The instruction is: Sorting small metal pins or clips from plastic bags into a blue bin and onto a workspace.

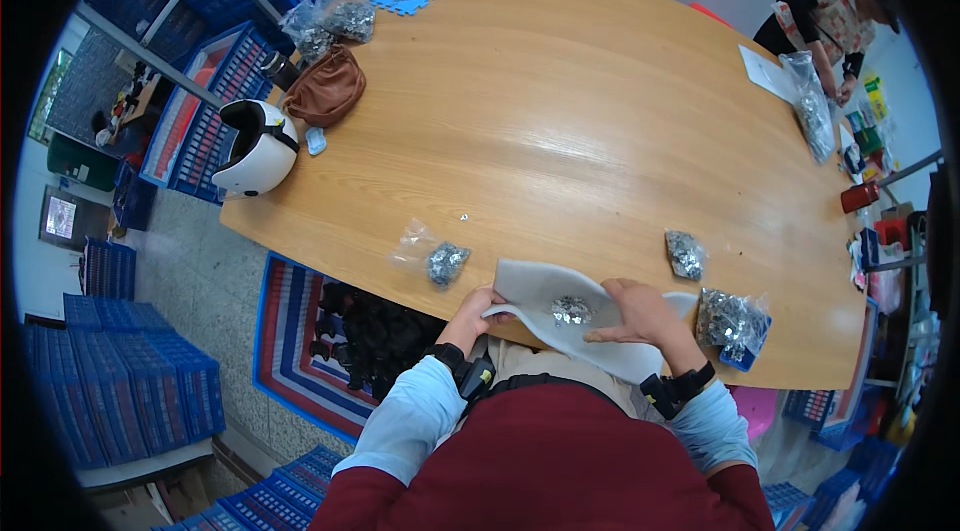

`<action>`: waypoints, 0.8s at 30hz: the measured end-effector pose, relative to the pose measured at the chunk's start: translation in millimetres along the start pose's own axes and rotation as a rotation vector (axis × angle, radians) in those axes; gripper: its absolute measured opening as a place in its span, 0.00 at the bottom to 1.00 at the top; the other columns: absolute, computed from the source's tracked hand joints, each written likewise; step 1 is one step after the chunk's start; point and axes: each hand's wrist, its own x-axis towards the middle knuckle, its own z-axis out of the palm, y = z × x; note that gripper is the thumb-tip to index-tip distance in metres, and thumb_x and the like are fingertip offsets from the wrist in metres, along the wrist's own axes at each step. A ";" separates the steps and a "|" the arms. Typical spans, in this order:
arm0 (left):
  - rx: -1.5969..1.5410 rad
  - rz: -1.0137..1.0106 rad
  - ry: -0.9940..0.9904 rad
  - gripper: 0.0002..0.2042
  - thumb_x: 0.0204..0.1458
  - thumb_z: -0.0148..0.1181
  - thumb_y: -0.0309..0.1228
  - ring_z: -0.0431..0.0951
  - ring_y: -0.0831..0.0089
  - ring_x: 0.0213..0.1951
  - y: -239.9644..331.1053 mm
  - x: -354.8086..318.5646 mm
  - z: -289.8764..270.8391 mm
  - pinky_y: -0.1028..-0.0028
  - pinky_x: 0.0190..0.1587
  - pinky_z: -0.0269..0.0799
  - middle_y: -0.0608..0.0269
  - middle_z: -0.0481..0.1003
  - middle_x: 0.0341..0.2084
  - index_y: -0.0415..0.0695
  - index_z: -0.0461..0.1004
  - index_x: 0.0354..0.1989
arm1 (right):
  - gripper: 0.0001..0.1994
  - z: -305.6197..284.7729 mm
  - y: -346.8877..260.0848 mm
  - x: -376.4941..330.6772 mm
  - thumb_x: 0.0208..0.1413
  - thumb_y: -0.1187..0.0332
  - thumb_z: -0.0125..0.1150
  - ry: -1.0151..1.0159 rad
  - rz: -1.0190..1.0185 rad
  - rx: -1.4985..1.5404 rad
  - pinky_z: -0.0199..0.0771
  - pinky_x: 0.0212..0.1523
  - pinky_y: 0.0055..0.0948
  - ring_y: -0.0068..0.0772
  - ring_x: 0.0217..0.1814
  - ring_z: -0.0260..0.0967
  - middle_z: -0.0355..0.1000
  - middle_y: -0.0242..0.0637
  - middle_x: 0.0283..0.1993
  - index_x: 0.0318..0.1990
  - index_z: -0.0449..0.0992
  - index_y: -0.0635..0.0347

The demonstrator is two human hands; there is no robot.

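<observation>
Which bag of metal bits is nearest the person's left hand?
The small bag just beyond the left hand, left of the grey sheet; the other bags lie farther off.

no legible words, numbers or labels, bright panel (61, 217) at left too small to read
</observation>
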 end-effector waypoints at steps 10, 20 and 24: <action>-0.206 -0.032 0.022 0.08 0.36 0.43 0.17 0.71 0.62 0.17 -22.0 42.0 -23.8 0.74 0.15 0.68 0.48 0.70 0.19 0.33 0.66 0.26 | 0.46 71.5 18.5 13.3 0.25 0.54 0.67 0.259 0.004 -0.407 0.61 0.44 0.37 0.47 0.35 0.65 0.66 0.46 0.33 0.56 0.50 0.58; -0.349 0.053 0.135 0.06 0.38 0.41 0.18 0.72 0.60 0.18 -21.2 28.4 -31.3 0.73 0.16 0.70 0.46 0.70 0.19 0.29 0.64 0.23 | 0.44 37.9 -24.0 12.8 0.30 0.54 0.65 0.120 -0.134 -0.054 0.63 0.41 0.40 0.51 0.42 0.64 0.58 0.56 0.48 0.57 0.49 0.55; -0.452 0.084 0.133 0.05 0.38 0.40 0.16 0.73 0.58 0.20 -14.7 25.7 -29.3 0.73 0.18 0.71 0.45 0.69 0.19 0.27 0.64 0.23 | 0.37 52.7 -23.8 16.8 0.31 0.54 0.65 0.148 -0.232 -0.255 0.62 0.41 0.39 0.50 0.43 0.62 0.50 0.54 0.54 0.52 0.57 0.54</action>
